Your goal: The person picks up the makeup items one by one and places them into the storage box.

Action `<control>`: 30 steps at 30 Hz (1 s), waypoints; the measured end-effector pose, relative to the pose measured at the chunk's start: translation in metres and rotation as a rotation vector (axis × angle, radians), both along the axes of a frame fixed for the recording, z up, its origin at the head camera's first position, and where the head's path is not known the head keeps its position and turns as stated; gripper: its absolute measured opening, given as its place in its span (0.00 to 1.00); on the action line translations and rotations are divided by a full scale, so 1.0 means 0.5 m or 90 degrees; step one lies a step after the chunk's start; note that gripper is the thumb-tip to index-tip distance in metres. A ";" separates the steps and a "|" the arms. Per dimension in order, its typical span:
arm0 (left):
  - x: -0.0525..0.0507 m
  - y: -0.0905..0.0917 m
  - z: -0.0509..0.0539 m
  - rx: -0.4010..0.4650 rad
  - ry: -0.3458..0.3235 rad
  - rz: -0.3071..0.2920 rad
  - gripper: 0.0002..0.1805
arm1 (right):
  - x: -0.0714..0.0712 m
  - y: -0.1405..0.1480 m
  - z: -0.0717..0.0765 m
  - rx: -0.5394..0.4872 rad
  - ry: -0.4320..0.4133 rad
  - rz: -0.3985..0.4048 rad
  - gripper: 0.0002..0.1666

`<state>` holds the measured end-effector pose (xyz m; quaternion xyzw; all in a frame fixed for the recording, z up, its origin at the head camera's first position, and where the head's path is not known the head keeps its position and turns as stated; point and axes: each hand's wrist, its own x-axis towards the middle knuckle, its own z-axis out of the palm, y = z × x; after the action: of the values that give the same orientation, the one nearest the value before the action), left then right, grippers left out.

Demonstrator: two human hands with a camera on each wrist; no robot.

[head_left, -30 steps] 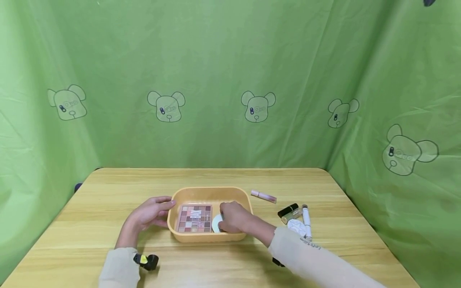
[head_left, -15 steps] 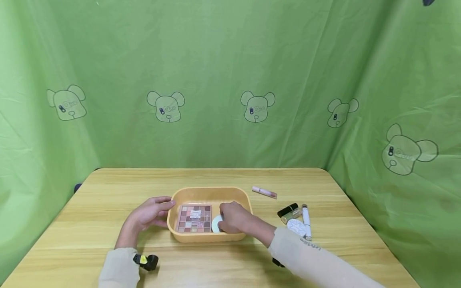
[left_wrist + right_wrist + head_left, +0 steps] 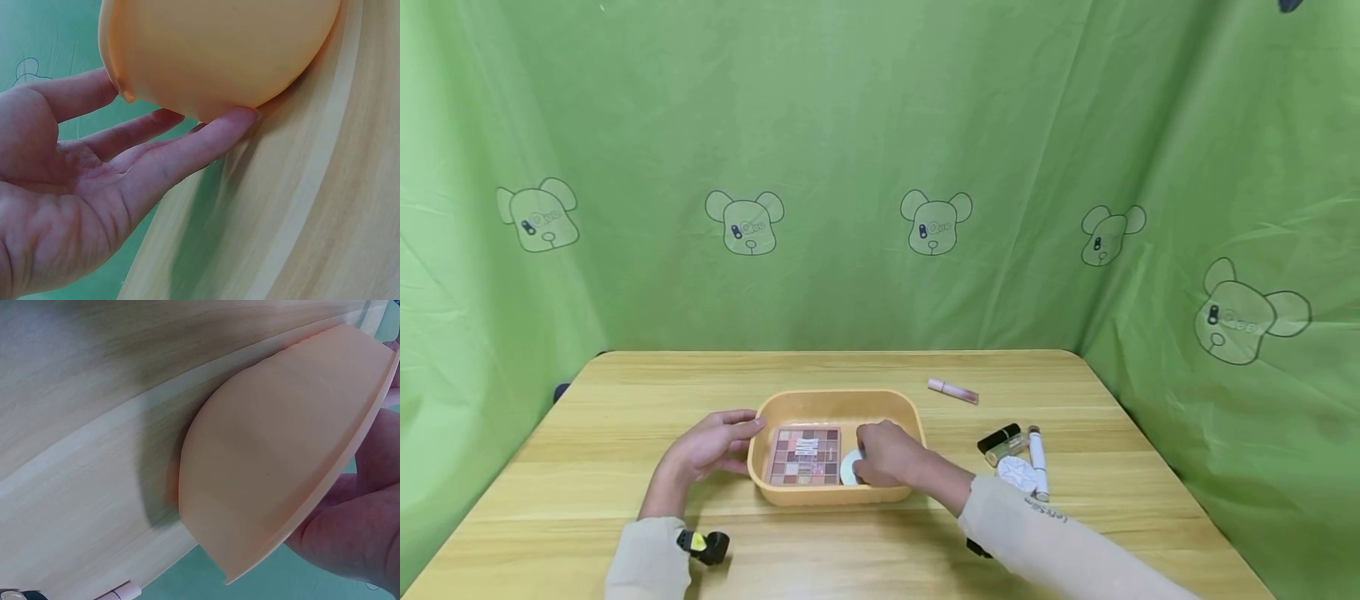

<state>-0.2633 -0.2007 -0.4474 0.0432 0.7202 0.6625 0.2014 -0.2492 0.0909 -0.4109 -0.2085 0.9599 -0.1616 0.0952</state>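
A peach plastic basket stands on the wooden table. My left hand is at its left end, thumb at the rim and fairly straight fingers touching the outer wall, as the left wrist view shows. A makeup palette lies flat in the basket's left half. My right hand reaches into the right half, its curled fingers and thumb gripping a pale round disc, partly hidden under the hand. In the right wrist view, the basket's wall covers the fingertips.
Right of the basket lie a lip gloss tube, a black lipstick, a clear gold-toned tube, a white round case with a star and a slim white tube. Green cloth hangs behind and beside the table.
The lip gloss tube has rolled a little toward the table's back edge. Both hands, the basket, the palette and the disc stay almost where they were.
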 end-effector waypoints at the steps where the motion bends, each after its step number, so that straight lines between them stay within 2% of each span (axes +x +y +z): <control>1: 0.000 0.000 0.000 0.000 0.000 0.003 0.39 | 0.000 0.000 -0.001 -0.001 -0.002 -0.002 0.08; 9: 0.002 0.001 0.000 -0.003 0.000 0.001 0.39 | 0.002 -0.001 0.000 0.001 0.006 -0.005 0.08; 13: 0.000 0.001 0.000 -0.005 -0.005 0.017 0.38 | 0.001 0.000 -0.001 0.000 0.006 -0.004 0.08; 23: -0.001 -0.001 -0.002 -0.002 -0.003 0.010 0.38 | -0.005 0.007 0.000 0.005 0.011 0.004 0.06; 30: 0.001 0.000 0.001 -0.003 -0.003 0.008 0.37 | -0.008 0.009 0.002 0.007 0.023 0.005 0.08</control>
<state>-0.2628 -0.2005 -0.4468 0.0363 0.7218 0.6620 0.1987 -0.2532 0.0955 -0.4099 -0.2149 0.9614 -0.1522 0.0797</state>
